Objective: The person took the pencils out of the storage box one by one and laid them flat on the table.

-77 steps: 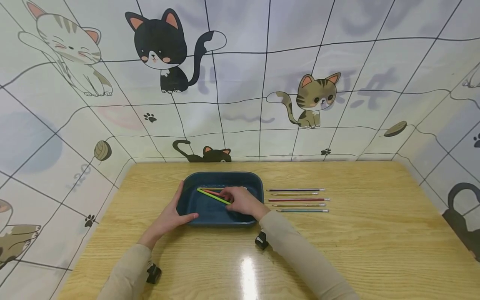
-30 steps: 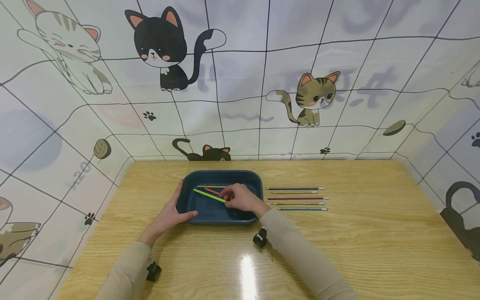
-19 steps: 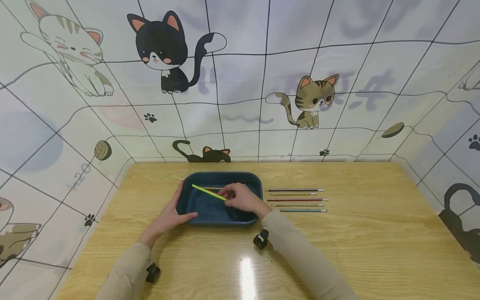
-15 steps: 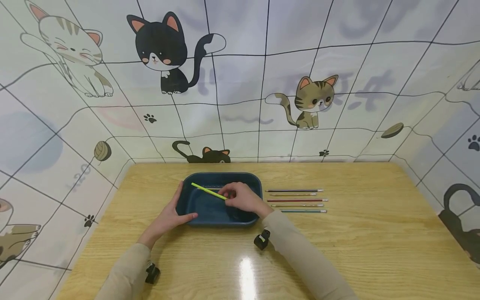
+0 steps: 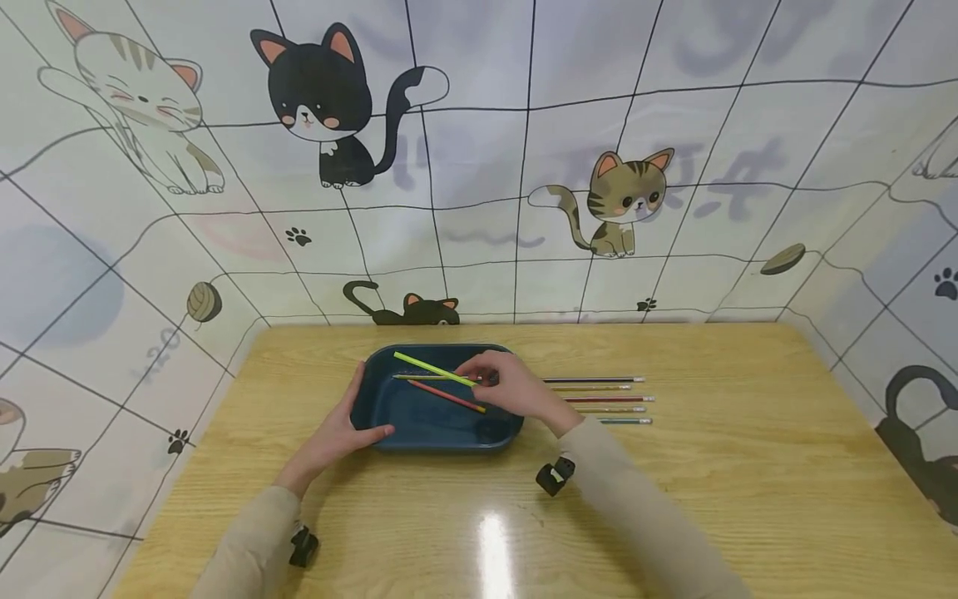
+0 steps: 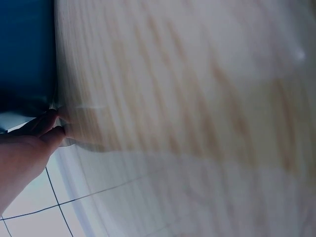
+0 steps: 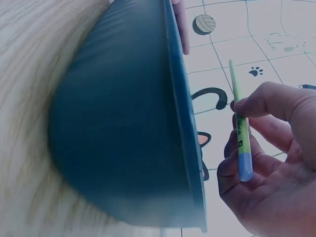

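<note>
Your right hand (image 5: 518, 391), pinching that green pencil (image 5: 430, 368), just shifted toward two o'clock, prob leaving the tray (image 5: 427, 430), left hand (image 5: 340, 426) spread.

The bench (image 5: 748, 433) fills the lower frame, with the backdrop (image 5: 479, 166) behind it. The tray (image 5: 427, 426) sits on the bench, left of centre; inside, one pencil (image 5: 427, 378) lies towards the far wall and another pencil (image 5: 447, 396) slants in front of it. The left hand (image 5: 340, 428) is at the tray's left end. Over its right end, the right hand's fingers hold a third pencil (image 5: 430, 367), which points to the upper left. Five pencils (image 5: 609, 399) lie side by side right of the tray.
</note>
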A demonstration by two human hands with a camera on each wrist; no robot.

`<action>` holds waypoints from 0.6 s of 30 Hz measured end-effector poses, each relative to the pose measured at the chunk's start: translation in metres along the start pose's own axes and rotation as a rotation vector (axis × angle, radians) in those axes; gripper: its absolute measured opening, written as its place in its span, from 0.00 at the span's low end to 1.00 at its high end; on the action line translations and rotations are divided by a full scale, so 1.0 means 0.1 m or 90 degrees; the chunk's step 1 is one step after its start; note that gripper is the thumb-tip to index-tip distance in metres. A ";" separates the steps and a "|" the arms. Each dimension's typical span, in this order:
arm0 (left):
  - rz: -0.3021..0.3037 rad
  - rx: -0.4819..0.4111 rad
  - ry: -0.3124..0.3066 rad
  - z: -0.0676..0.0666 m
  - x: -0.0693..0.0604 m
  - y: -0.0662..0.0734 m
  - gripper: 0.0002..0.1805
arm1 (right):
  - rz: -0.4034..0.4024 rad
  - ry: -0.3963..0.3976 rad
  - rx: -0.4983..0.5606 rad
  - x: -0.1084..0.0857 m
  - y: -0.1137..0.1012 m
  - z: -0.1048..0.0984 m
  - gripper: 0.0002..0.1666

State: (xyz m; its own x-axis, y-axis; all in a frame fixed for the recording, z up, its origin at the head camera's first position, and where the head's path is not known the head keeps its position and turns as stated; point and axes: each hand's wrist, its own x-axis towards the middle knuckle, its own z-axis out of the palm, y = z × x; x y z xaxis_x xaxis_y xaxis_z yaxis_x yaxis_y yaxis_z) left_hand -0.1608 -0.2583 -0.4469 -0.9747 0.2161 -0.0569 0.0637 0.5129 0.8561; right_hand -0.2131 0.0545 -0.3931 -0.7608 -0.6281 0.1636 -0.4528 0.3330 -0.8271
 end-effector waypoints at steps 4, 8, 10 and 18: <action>-0.004 0.001 -0.003 0.00 -0.02 0.01 0.62 | -0.001 -0.002 -0.002 -0.12 0.00 -0.10 0.18; -0.005 0.000 -0.001 0.00 -0.02 0.00 0.62 | 0.001 -0.001 -0.010 -0.22 0.01 -0.21 0.18; 0.001 0.002 0.001 0.00 -0.02 0.00 0.62 | 0.007 0.002 -0.013 -0.27 0.03 -0.25 0.18; 0.011 -0.009 0.000 -0.01 -0.01 0.00 0.62 | 0.037 0.022 -0.003 -0.51 0.20 -0.37 0.18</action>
State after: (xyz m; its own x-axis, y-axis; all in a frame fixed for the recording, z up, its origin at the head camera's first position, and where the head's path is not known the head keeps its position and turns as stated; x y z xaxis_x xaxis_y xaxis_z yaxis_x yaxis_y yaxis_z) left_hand -0.1604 -0.2596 -0.4465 -0.9734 0.2253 -0.0418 0.0780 0.4973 0.8641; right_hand -0.2007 0.1191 -0.3982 -0.8016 -0.5825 0.1345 -0.4097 0.3713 -0.8333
